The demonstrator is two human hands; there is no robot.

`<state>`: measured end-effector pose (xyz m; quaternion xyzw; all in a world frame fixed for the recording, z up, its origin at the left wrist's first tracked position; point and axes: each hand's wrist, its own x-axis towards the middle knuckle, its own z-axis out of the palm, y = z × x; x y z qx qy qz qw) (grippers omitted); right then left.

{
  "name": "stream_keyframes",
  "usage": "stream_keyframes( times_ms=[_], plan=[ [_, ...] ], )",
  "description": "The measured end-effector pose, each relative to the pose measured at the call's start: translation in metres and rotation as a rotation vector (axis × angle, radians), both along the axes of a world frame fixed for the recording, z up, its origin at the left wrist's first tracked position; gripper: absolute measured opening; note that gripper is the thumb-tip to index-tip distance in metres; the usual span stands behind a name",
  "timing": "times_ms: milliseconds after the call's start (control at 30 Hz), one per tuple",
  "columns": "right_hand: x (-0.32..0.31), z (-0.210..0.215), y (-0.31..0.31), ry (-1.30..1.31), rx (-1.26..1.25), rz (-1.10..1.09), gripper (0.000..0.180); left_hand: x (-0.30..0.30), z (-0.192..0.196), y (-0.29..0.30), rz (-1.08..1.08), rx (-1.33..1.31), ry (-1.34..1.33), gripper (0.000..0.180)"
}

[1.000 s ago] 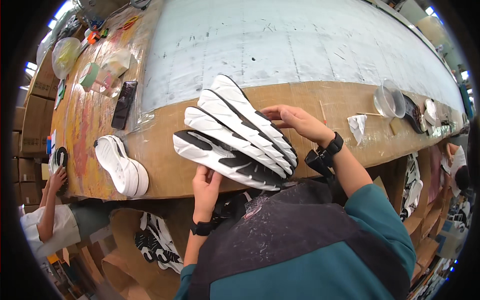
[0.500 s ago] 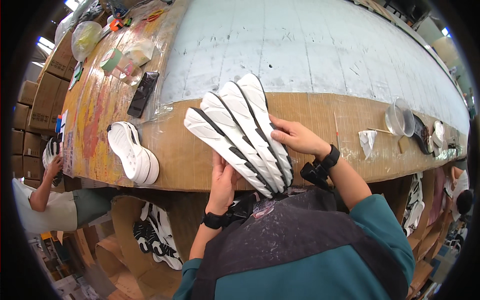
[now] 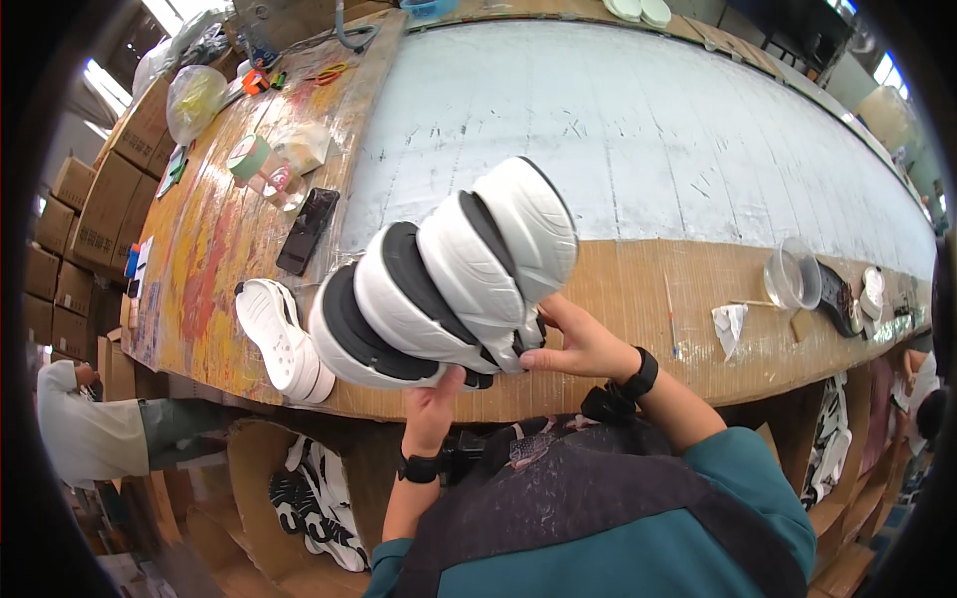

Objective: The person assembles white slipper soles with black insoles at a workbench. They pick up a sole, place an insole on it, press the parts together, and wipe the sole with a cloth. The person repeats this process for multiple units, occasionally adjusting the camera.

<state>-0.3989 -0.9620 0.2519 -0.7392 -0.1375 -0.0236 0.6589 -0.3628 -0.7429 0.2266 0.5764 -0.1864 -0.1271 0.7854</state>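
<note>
Several white shoe soles with black parts [image 3: 391,286] are fanned out over the front of the table, raised up in both hands. My left hand [image 3: 431,411] grips the fan from below at its near left side, thumb up against a sole and the other fingers hidden. My right hand [image 3: 580,344] holds the near right end, its thumb pressed on the soles and other fingers partly behind them. Left of the fan, a pair of white soles [image 3: 267,334] lies stacked on the table edge.
A phone [image 3: 307,231], a green-lidded cup [image 3: 264,171] and scissors [image 3: 327,74] lie at the left. Toward the right are a clear tub [image 3: 791,277], a crumpled tissue [image 3: 730,329] and a black sole [image 3: 835,297]. Below the table, a carton [image 3: 251,498] holds more soles.
The fan of soles has been turned, so its broad rounded ends now face me. Both hands have stayed on the soles, and my view has tilted up slightly.
</note>
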Motion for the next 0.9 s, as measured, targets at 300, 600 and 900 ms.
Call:
stream_keyframes(
  times_ms=[300, 600, 900],
  plan=[
    [-0.008, -0.014, 0.001, 0.075, -0.011, -0.053, 0.075, -0.014, -0.016, 0.021, -0.175, -0.286, 0.237, 0.039],
    [0.015, 0.041, 0.03, -0.14, -0.383, -0.069, 0.063, -0.008, 0.038, 0.02, 0.053, -0.045, -0.053, 0.064],
    [0.025, 0.112, 0.17, -0.757, -0.822, 0.363, 0.071, -0.038, 0.002, 0.119, 0.579, -0.393, 0.009, 0.047]
  ],
)
